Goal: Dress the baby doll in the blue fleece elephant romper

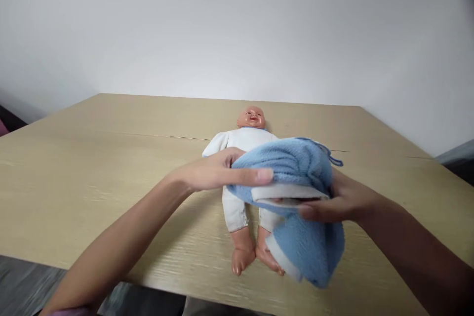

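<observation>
A baby doll (249, 134) in a white suit lies on its back on the wooden table (92, 168), head away from me, bare feet toward the near edge. A light blue fleece garment (296, 168) with white lining is held over its belly and legs. My left hand (222, 172) grips the garment's left side, thumb stretched along the top. My right hand (333, 200) holds its right side from below, fingers closed on the white-lined edge. Part of the garment hangs down over the doll's right leg.
A plain white partition (237, 34) stands behind the table. The table's near edge runs just below the doll's feet. A grey floor shows at the lower left.
</observation>
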{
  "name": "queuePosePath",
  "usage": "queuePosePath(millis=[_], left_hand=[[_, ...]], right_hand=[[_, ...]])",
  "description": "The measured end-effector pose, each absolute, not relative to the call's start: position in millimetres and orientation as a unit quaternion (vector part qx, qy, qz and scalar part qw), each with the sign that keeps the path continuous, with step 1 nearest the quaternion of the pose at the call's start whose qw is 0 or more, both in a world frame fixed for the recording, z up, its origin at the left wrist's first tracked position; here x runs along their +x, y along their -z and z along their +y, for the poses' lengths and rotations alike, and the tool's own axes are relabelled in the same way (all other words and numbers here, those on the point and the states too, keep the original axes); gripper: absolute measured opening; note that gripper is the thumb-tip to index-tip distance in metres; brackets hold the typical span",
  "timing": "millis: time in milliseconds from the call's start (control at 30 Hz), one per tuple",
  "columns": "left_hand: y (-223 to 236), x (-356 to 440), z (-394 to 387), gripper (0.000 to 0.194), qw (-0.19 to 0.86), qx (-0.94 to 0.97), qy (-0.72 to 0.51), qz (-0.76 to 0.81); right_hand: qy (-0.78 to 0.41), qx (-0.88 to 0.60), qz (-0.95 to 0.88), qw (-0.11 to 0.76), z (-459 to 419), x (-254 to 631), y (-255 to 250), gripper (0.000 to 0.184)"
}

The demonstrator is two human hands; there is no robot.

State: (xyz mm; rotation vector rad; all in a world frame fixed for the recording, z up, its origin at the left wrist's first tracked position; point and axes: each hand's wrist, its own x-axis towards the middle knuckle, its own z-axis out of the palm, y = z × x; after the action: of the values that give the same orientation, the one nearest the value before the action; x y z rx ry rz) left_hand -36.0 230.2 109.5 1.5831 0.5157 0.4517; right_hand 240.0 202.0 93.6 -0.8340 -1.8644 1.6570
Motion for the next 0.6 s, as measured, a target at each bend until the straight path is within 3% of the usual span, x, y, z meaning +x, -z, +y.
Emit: queuePosePath(millis=[100,300,433,600], left_hand=[[-99.8,-43.9,203.8,0.045,0.680,0.663,-0.222,0.223],[-64.3,-49.2,142.8,0.046,0.682,0.560,-0.374,0.284],[-30.8,-44.2,118.7,0.042,0.635,0.523,-0.386,0.417],[-1.2,-33.5,122.2,0.033,0.559,0.550,-0.401,0.473]], right_hand=[[-0.542,-0.381,-0.696,0.276,184.7,234.1,-89.3,0.058],[-0.450,-0.488,-0.697,0.270,155.0,211.5,-76.4,0.049],[-0.377,-0.482,-0.749,0.253,147.2,193.7,-63.7,0.013],[-0.315,-0.515,-0.767,0.218,156.3,190.3,-32.3,0.008]])
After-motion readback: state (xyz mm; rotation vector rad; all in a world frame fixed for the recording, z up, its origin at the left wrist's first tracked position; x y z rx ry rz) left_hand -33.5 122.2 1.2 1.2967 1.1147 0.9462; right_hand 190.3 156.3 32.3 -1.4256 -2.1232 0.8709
